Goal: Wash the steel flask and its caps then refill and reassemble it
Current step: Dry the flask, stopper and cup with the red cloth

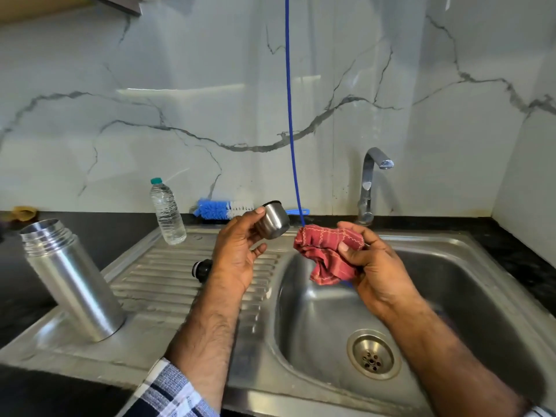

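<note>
Head camera, what are your hands doing?
— Left hand (237, 251) raised over the draining board, fingers curled round the steel cap (272, 224); right hand (370, 263) bunches a red cloth (326, 251) above the sink (469, 266). Hands apart.
— The cap?
— Shiny, tilted, dark-rimmed mouth facing up and away.
— The flask (72, 281)?
— Upright on the board, uncapped.

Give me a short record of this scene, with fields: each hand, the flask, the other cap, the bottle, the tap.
left hand: holds steel cap
right hand: grips red cloth over sink
steel flask: open, standing on drainboard
black inner cap: lies on drainboard, behind left hand
plastic bottle: capped, upright
tap: no water visible
</note>
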### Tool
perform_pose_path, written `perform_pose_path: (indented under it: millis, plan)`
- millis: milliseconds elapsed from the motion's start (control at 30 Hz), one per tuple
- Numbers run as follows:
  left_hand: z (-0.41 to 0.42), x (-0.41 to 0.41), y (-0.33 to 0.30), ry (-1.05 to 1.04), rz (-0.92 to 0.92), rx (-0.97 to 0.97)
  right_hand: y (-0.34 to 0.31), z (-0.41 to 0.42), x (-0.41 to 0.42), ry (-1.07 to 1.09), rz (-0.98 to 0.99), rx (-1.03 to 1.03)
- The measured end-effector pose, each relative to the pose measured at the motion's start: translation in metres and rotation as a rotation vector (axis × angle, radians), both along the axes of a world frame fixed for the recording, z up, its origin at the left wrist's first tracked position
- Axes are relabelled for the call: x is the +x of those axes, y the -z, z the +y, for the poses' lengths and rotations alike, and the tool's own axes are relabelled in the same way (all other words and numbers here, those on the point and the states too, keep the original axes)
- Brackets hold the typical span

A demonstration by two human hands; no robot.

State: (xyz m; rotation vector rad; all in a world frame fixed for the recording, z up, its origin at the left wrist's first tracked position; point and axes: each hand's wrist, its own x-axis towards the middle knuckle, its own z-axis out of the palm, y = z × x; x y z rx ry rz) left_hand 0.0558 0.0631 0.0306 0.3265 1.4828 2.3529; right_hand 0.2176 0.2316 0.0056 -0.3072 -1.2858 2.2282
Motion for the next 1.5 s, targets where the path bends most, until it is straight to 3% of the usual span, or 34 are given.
perform_pose_path:
  millis: [133,367,633,800,1100,1233,1333,1500]
  plan:
    - [-0.022,-0.017,-0.006,-0.126,0.104,-0.078,-0.002,-0.036,-0.049,-0.023,-0.021,-0.041]
    - [-0.063,-0.063,-0.027,-0.348,0.381,-0.458,0.016,-0.063,-0.125,0.032,0.009,-0.214]
    - [-0.054,-0.124,-0.018,0.086,0.869,-1.112,0.034,-0.045,-0.128,0.075,-0.041,-0.213]
    - [-0.034,-0.139,-0.008,0.381,0.948,-1.351,0.039,-0.031,-0.125,0.114,-0.094,-0.198]
    - [-0.033,-0.144,-0.01,0.496,0.974,-1.508,0.036,-0.026,-0.122,0.126,-0.167,-0.228]
    - [-0.041,-0.129,-0.018,0.438,1.0,-1.495,0.035,-0.021,-0.122,0.149,-0.163,-0.261]
    - [-0.036,-0.093,-0.02,0.268,1.051,-1.192,0.017,-0.022,-0.111,0.116,-0.128,-0.214]
    - [-0.011,-0.008,-0.018,0.263,0.398,-0.359,-0.019,-0.02,-0.067,0.069,-0.053,-0.03]
